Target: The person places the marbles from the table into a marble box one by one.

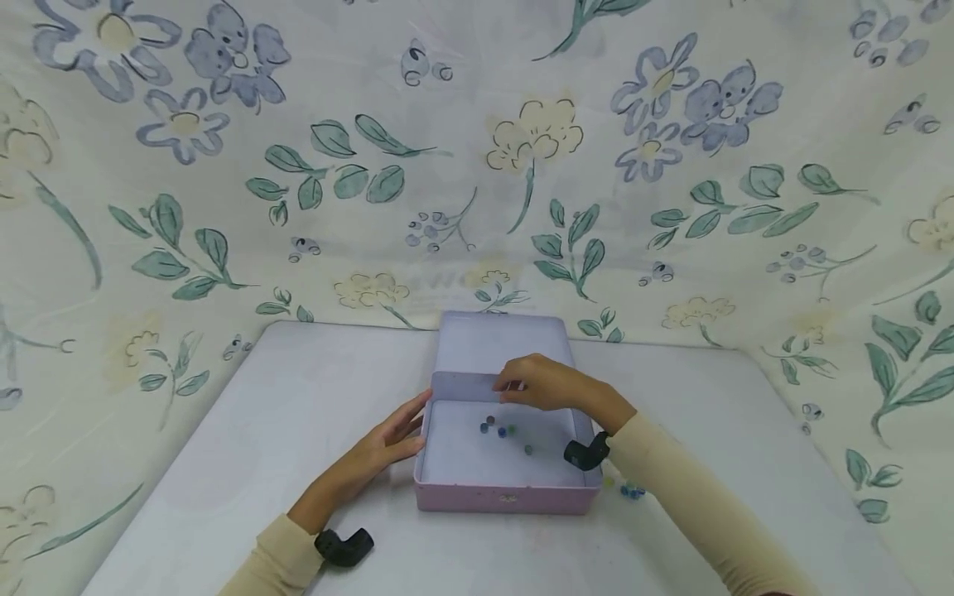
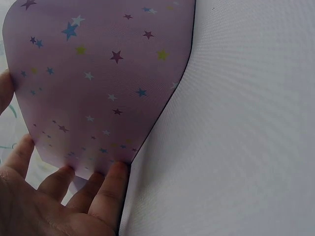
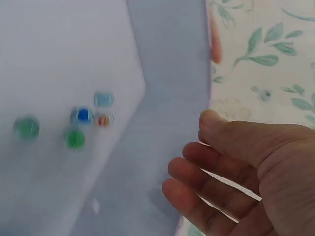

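Observation:
A shallow pink tin box [image 1: 507, 499] stands on the table with its hinged lid [image 1: 501, 341] raised at the back. Inside, several glass marbles [image 1: 502, 432] lie on the pale floor; green, blue and multicoloured ones, such as a green marble [image 3: 75, 139], show in the right wrist view. My left hand [image 1: 376, 455] rests its spread fingertips against the box's left side, whose star-printed pink wall [image 2: 98, 83] fills much of the left wrist view. Over the box's back part hovers my right hand [image 1: 547, 383], fingers loosely bent, thumb apart from them, nothing seen between.
More marbles [image 1: 632, 492] lie on the white table [image 1: 335, 372] beside the box's front right corner, partly near the right forearm. A floral cloth [image 1: 477, 182] hangs behind the table and along both sides.

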Available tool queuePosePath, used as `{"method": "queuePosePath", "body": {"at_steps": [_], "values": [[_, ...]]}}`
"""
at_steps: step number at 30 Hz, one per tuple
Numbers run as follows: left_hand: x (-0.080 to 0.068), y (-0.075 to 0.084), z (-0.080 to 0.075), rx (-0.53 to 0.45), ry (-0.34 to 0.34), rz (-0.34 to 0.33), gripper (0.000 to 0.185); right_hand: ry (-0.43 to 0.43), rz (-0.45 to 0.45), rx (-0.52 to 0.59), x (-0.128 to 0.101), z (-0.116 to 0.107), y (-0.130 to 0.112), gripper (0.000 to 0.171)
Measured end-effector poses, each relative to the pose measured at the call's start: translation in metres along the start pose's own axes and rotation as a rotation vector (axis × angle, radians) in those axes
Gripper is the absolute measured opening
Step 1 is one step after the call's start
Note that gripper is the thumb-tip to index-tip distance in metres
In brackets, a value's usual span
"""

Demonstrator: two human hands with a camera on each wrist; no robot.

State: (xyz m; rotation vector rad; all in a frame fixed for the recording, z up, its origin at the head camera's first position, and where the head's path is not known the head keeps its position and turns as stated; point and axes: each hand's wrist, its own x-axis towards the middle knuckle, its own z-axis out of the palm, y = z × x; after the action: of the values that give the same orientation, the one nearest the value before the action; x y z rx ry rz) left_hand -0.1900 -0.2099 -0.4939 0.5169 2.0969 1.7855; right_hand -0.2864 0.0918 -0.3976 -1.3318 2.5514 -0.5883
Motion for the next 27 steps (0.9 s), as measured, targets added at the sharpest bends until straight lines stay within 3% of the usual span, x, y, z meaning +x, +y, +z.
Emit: {"method": "queuePosePath", "body": {"at_steps": [7,13,20,27], "values": [[0.000,0.002,0.001,-0.001,-0.003,0.009,0.069,0.072,0.060,-0.027,-0.048,-0.026,0.008,0.019],[0.001,0.001,0.002,0.005,-0.002,0.008,0.070,0.141,0.087,-0.012,-0.092,-0.033,0.018,0.019],[0.001,-0.002,0.003,0.008,-0.005,0.004,0.069,0.172,0.137,0.050,-0.134,-0.012,0.032,0.021],[0.002,-0.002,0.001,0.004,-0.007,0.014,0.069,0.217,0.157,0.071,-0.157,0.011,0.038,0.027]]}}
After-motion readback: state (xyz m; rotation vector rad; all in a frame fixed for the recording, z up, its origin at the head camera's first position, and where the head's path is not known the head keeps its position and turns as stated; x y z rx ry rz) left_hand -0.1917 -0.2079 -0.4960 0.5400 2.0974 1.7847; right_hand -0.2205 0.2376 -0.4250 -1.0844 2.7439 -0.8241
